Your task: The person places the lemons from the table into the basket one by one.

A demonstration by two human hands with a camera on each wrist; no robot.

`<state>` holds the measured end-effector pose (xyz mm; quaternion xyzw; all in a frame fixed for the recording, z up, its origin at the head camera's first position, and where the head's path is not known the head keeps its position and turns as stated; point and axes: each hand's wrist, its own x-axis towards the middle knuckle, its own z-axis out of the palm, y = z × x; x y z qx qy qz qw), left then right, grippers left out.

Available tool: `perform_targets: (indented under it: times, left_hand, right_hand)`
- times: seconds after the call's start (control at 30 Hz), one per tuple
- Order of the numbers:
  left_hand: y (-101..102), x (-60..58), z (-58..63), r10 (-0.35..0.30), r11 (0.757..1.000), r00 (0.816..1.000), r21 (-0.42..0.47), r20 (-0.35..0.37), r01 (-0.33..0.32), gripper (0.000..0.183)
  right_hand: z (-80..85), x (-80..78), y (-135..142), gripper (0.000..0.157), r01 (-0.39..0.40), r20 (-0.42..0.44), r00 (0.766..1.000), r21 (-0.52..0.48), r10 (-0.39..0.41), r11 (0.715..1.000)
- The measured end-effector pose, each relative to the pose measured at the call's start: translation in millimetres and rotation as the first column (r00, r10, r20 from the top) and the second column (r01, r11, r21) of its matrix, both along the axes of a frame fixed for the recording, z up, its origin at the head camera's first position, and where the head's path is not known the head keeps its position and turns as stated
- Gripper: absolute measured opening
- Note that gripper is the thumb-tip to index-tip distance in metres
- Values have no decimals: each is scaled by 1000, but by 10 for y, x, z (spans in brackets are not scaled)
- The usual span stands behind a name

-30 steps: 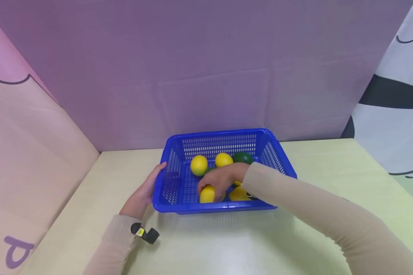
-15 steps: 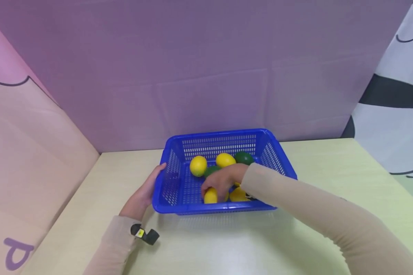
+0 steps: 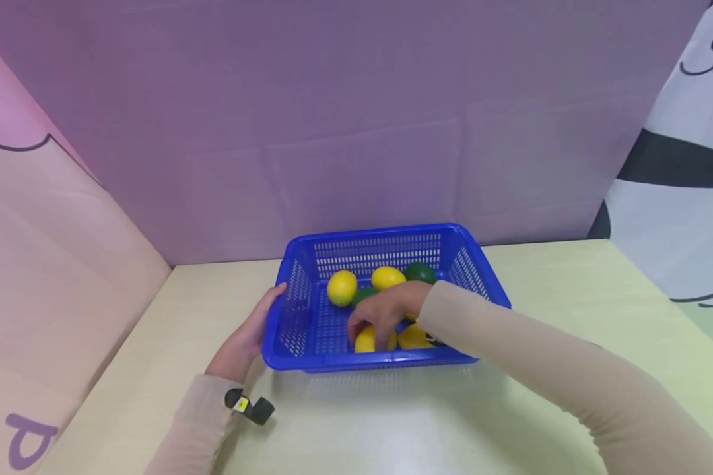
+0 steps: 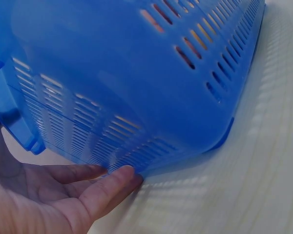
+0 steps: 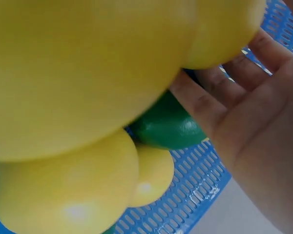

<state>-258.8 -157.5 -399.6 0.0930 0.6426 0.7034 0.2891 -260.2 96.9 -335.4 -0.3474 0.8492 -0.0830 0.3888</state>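
Note:
A blue plastic basket [image 3: 368,230] with slotted walls stands on the table, holding yellow lemons and smooth green fruits. My left hand [image 3: 249,333] holds the basket's left side, thumb at the rim; in the left wrist view its fingers [image 4: 105,190] lie against the slotted wall from outside. Inside the basket's front part, my right hand [image 3: 383,313] reaches down with curled fingers round a lemon [image 3: 365,341]. The right wrist view shows those fingers behind this lemon [image 5: 227,34], close to a green fruit [image 5: 168,124]. Another lemon [image 3: 414,336] lies right of the hand.
Toward the basket's back lie a lemon [image 3: 342,288], another lemon [image 3: 388,277] and a dark green fruit [image 3: 420,272]. A purple cloth wall [image 3: 362,132] rises behind the pale table [image 3: 356,429]. Printed panels flank both sides.
My right hand has shifted slightly right with the lemon at its fingers. The back middle lemon has turned a little, and more of the middle green fruit shows. My left hand stays put.

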Motion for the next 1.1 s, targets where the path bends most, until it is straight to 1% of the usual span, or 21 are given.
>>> perform_targets:
  times: [0.1, 0.23, 0.33, 0.5, 0.7, 0.83, 0.97, 1.03, 1.1]
  left_hand:
    - [-4, 0, 2, -2, 1000, 1000, 0, -1, 2, 76]
    - [-4, 3, -6, -3, 1000, 1000, 2, -1, 3, 76]
    - [-3, 4, -14, 1, 1000, 1000, -1, 0, -1, 76]
    - [-5, 4, -16, 4, 1000, 1000, -6, 6, -4, 77]
    - [-2, -7, -5, 3, 1000, 1000, 1, 18, -3, 79]
    - [-12, -7, -6, 1, 1000, 1000, -3, 24, -1, 80]
    - [-27, -14, -6, -5, 1000, 1000, -4, 25, 5, 82]
    - [-30, -17, -5, -7, 1000, 1000, -6, 21, 7, 83]
    - [-30, -14, -6, 8, 1000, 1000, -19, 25, -8, 85]
  right_hand:
    - [37, -1, 28, 40, 4, -6, 1000, -37, -4, 999]
    - [105, 1, 62, 40, -22, -29, 999, -111, 19, 994]
    - [162, 2, 77, 43, -33, -68, 997, -158, 23, 987]
    - [250, 0, 88, 44, -45, -143, 990, -191, 18, 980]
    - [374, 2, 119, 41, -68, -191, 981, -294, 12, 953]
    - [453, 19, 153, 40, -93, -237, 971, -325, 14, 941]
    - [508, 35, 207, 40, -89, -293, 956, -336, -15, 938]
    - [530, 44, 234, 39, -72, -313, 949, -338, -40, 938]
    - [547, 53, 259, 38, -50, -329, 942, -337, -68, 940]
